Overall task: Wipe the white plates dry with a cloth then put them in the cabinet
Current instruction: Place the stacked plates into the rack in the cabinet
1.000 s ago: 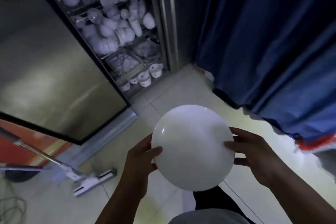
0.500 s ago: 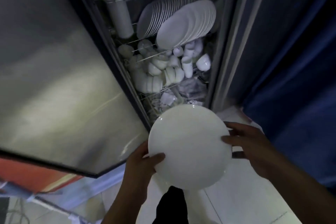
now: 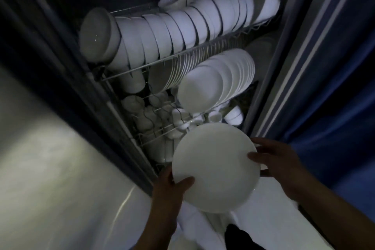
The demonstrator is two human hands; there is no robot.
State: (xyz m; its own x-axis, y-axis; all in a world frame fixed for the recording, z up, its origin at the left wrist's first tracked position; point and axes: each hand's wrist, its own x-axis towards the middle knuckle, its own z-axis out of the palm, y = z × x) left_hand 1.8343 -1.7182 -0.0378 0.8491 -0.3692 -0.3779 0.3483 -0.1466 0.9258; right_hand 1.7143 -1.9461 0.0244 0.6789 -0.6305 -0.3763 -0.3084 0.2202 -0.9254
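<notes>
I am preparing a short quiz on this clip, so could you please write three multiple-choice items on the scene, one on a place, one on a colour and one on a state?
1. Where does the row of plates stand in the cabinet?
A. on the rack under the bowls
B. on the floor
C. on top of the cabinet

2. What colour is the curtain to the right of the cabinet?
A. red
B. blue
C. yellow

3. How is the plate in front held?
A. by the left hand alone
B. it lies on a rack
C. by both hands at its rim

Answers:
1 A: the plates lean on edge just below the bowls.
2 B: the folds are plainly blue.
3 C: the left hand has its thumb over the lower left edge and the right hand has its grip on the right edge.
</notes>
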